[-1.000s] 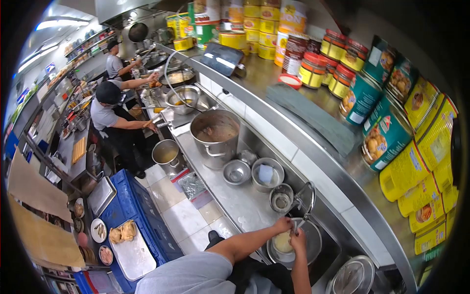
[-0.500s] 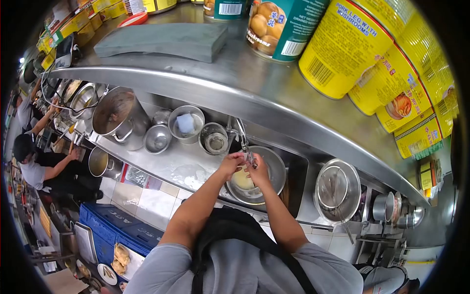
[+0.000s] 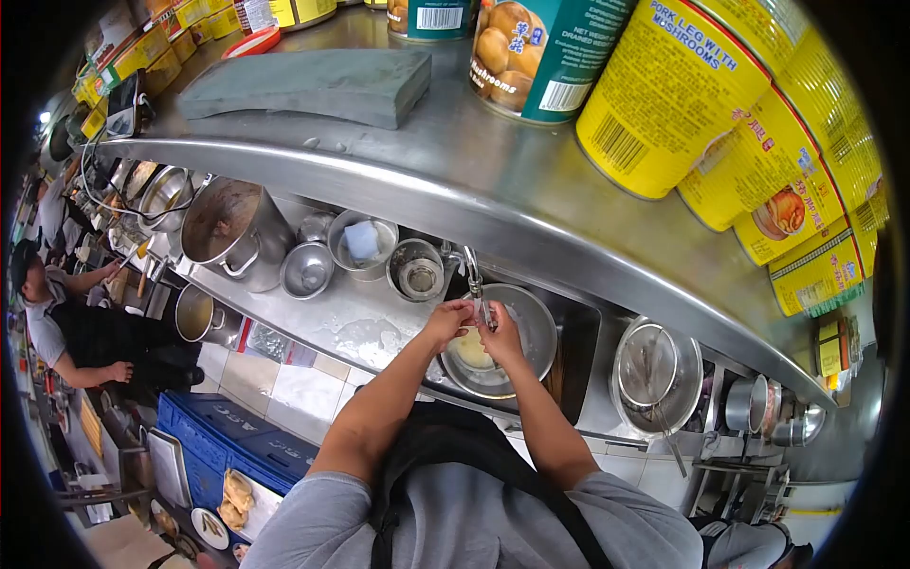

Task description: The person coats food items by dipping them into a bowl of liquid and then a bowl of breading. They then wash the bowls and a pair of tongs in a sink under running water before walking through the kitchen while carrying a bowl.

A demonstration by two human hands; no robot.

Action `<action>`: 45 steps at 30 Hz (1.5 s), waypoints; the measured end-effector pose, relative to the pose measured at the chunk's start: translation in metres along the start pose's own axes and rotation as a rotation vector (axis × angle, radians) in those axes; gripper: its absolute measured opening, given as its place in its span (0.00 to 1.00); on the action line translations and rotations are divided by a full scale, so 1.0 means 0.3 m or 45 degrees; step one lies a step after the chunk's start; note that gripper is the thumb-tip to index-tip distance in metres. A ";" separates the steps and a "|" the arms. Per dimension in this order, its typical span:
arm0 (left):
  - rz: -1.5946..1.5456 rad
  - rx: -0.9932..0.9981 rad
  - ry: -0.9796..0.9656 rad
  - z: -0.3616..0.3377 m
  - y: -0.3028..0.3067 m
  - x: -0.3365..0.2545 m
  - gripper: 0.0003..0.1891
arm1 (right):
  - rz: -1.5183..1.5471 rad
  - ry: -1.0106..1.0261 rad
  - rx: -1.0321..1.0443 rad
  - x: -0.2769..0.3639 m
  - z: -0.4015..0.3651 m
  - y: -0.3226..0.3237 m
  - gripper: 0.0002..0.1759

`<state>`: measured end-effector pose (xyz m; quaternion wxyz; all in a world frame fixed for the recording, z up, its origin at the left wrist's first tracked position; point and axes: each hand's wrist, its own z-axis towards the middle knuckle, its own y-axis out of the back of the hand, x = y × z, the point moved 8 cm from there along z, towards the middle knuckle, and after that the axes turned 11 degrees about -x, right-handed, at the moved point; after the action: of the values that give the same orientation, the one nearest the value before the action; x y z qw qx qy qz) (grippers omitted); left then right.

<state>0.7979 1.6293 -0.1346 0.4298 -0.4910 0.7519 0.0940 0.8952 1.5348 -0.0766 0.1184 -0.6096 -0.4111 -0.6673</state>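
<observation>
My left hand [image 3: 449,322] and my right hand [image 3: 500,334] are close together just under the metal faucet [image 3: 473,270]. Fingers on both are bent and pinched around something small and pale between them, too small to name. Below them a large metal bowl [image 3: 536,327] sits in the sink [image 3: 580,358], with a pale yellowish thing [image 3: 471,349] inside, partly hidden by my hands. Left of the faucet stands a metal container with a smaller round one in it [image 3: 415,269].
A tall pot [image 3: 232,232], a small bowl [image 3: 307,270] and a bowl with a blue cloth [image 3: 361,240] line the left counter. A strainer [image 3: 646,365] rests on a bowl at right. Cans [image 3: 664,95] fill the overhead shelf [image 3: 455,171]. A co-worker [image 3: 76,322] stands far left.
My hands stay under the faucet, with small finger movements. At far left the co-worker has shifted and lowered an arm, and another person shows more behind. The view has moved slightly.
</observation>
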 end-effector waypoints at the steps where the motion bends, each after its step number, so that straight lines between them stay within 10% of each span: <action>1: 0.024 -0.005 -0.020 -0.002 -0.001 -0.006 0.08 | 0.027 0.003 -0.029 0.013 -0.009 0.006 0.26; 32: 0.242 -0.085 -0.100 0.006 0.053 0.026 0.10 | 0.003 -0.087 0.227 -0.103 -0.029 -0.073 0.12; 34: 0.250 -0.138 -0.172 -0.025 0.048 -0.015 0.11 | -0.241 0.407 0.066 -0.032 -0.018 -0.068 0.13; 45: 0.221 -0.091 -0.371 -0.004 0.028 -0.024 0.08 | -0.255 0.327 0.021 -0.007 -0.032 -0.050 0.15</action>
<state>0.7915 1.6376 -0.1308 0.5068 -0.4204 0.7173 0.2278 0.8789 1.5368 -0.0837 0.1080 -0.4741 -0.4569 -0.7448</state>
